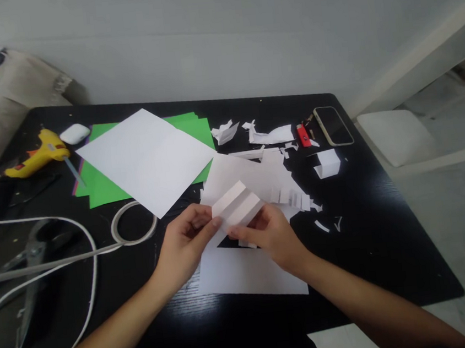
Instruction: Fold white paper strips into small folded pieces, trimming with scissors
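Note:
Both of my hands hold one small folded white paper piece (236,205) just above the black table (381,247). My left hand (187,242) pinches its left end between thumb and fingers. From the right, my right hand (270,233) grips its lower edge with closed fingers. The piece shows two raised folds, like steps. Under my hands lies a white sheet (247,272) with a cut-out notch, and more cut white paper (258,177) lies just behind.
A large white sheet (148,158) lies on green paper (103,187) at the back left. A yellow glue gun (37,153), an earbuds case (74,133), pliers (31,272) and white cables (86,250) fill the left. Paper scraps (270,135), a red lighter (303,135), a phone (332,125) lie back right.

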Demonstrator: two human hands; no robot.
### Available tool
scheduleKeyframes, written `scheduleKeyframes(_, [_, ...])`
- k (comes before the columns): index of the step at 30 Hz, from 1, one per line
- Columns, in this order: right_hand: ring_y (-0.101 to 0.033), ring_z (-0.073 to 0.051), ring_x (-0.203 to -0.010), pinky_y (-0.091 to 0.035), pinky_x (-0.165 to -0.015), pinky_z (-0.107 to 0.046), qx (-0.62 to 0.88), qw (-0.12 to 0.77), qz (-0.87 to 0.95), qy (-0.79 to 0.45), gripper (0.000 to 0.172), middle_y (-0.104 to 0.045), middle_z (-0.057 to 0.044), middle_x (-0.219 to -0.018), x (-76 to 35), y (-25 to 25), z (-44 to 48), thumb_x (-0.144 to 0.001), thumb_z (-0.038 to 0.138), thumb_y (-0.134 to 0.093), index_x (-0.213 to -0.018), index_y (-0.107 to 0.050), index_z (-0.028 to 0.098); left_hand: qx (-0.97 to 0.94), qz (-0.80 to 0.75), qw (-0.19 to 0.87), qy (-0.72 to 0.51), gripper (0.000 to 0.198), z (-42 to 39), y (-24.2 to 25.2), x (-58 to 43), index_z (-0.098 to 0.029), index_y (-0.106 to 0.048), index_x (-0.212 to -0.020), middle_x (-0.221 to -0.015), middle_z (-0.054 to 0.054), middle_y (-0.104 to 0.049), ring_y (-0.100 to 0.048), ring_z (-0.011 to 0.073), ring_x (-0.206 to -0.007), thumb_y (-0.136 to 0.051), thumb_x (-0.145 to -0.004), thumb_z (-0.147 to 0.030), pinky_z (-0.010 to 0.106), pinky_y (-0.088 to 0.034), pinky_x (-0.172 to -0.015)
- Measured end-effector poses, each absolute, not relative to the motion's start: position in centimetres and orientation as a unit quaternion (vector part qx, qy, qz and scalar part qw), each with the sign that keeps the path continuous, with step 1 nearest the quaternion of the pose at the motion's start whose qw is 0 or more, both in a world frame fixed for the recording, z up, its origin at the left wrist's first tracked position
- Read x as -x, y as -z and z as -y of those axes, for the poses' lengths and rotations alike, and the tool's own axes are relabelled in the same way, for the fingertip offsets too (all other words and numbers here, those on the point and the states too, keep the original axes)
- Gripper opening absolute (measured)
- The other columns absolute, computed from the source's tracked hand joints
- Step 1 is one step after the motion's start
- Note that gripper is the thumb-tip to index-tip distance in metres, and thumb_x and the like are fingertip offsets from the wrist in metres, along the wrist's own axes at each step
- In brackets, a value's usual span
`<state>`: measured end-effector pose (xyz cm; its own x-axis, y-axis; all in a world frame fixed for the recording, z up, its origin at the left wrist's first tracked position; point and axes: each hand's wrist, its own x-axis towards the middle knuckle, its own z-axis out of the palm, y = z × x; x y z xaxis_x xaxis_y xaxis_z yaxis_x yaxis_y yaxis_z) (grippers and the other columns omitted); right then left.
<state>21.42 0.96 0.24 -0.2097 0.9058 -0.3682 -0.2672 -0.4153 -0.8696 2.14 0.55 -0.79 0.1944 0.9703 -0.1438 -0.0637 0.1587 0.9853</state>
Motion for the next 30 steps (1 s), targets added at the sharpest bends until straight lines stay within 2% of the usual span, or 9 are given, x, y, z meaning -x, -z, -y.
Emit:
scheduleKeyframes(3, [-0.070,-0.018,-0.086,-0.059,-0.072,-0.030,0.481,0.419,0.382,-0.669,0.032,-0.074,-0.001,-0.095,-22.3,-0.6,-1.6,-0.074,0.030,-0.090,-0.100,-0.073,0.024,-0.504,-0.480,0.599,-0.396,0.006,-0.9,0.5,-1.6,-0.020,-0.074,-0.092,-0.078,-0.001,-0.076,-0.066,0.0091,-0.066,-0.072,-0.092,-0.026,0.018,-0.053,-0.062])
scheduleKeyframes(6, [-0.067,-0.016,-0.076,-0.056,-0.067,-0.029,0.477,0.370,0.433,-0.669,0.024,-0.072,0.000,-0.086,-23.0,-0.9,-2.1,-0.075,0.032,-0.089,-0.093,-0.076,0.023,-0.552,-0.489,0.581,-0.344,0.010,-1.2,0.1,-1.4,-0.020,-0.079,-0.091,-0.085,0.002,-0.079,-0.070,0.0121,-0.074,-0.072,-0.091,-0.027,0.021,-0.055,-0.067])
scheduleKeyframes(9, [-0.067,-0.016,-0.078,-0.054,-0.070,-0.030,0.485,0.340,0.487,-0.642,0.017,-0.074,-0.001,-0.085,-23.3,-0.8,-2.3,-0.076,0.032,-0.088,-0.085,-0.078,0.022,-0.581,-0.495,0.565,-0.314,0.013,-1.2,-0.1,-1.4,-0.021,-0.081,-0.095,-0.091,0.003,-0.080,-0.071,0.0147,-0.081,-0.071,-0.091,-0.029,0.022,-0.058,-0.069])
scheduleKeyframes(17, [-0.070,-0.017,-0.078,-0.054,-0.071,-0.030,0.492,0.336,0.528,-0.604,0.011,-0.075,0.000,-0.083,-23.0,-0.6,-1.9,-0.079,0.028,-0.084,-0.085,-0.076,0.022,-0.522,-0.503,0.586,-0.362,0.013,-0.8,0.1,-2.0,-0.017,-0.078,-0.091,-0.089,0.004,-0.073,-0.070,0.0163,-0.075,-0.078,-0.084,-0.028,0.024,-0.066,-0.057])
scheduleKeyframes(24, [-0.074,-0.019,-0.083,-0.057,-0.077,-0.032,0.497,0.372,0.543,-0.565,0.004,-0.079,0.000,-0.086,-22.7,-0.5,-1.5,-0.082,0.024,-0.080,-0.087,-0.080,0.025,-0.509,-0.492,0.593,-0.383,0.007,-0.8,0.2,-2.0,-0.019,-0.079,-0.090,-0.088,0.003,-0.072,-0.070,0.0167,-0.078,-0.076,-0.087,-0.025,0.024,-0.068,-0.056])
scheduleKeyframes(30, [-0.076,-0.022,-0.096,-0.059,-0.089,-0.037,0.467,0.394,0.524,-0.594,0.010,-0.083,-0.002,-0.095,-22.8,-0.6,-1.6,-0.085,0.022,-0.076,-0.088,-0.084,0.028,-0.497,-0.463,0.613,-0.402,0.010,-1.0,0.5,-1.6,-0.021,-0.081,-0.093,-0.095,0.004,-0.075,-0.073,0.0190,-0.082,-0.072,-0.090,-0.024,0.028,-0.069,-0.058])
